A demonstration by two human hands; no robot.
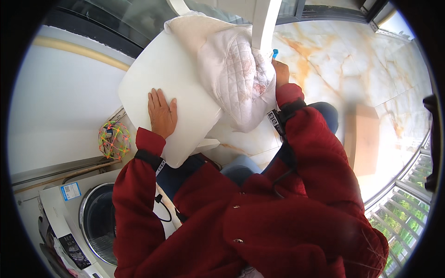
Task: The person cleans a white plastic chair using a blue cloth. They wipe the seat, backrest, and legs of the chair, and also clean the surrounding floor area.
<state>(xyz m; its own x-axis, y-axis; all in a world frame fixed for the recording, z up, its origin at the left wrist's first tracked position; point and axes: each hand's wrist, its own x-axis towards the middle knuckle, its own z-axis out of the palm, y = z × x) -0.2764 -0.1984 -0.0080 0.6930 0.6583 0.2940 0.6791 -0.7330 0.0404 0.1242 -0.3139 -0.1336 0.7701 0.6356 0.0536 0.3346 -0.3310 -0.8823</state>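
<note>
My left hand lies flat, palm down, on the white seat of a chair. A pale quilted cloth cover is draped over the right part of the seat, crumpled, its lower edge hanging past the seat's edge. At the right side of the cover, beside the white chair-back post, my right hand has its fingers bent. A small blue object sticks out just above those fingers. The fingertips are partly hidden, so I cannot tell what they grip.
A cardboard box stands on the marble-patterned floor at right. A colourful lattice ball is left of the chair, above a front-loading washing machine. White wall and dark window frames lie beyond; a railing is at lower right.
</note>
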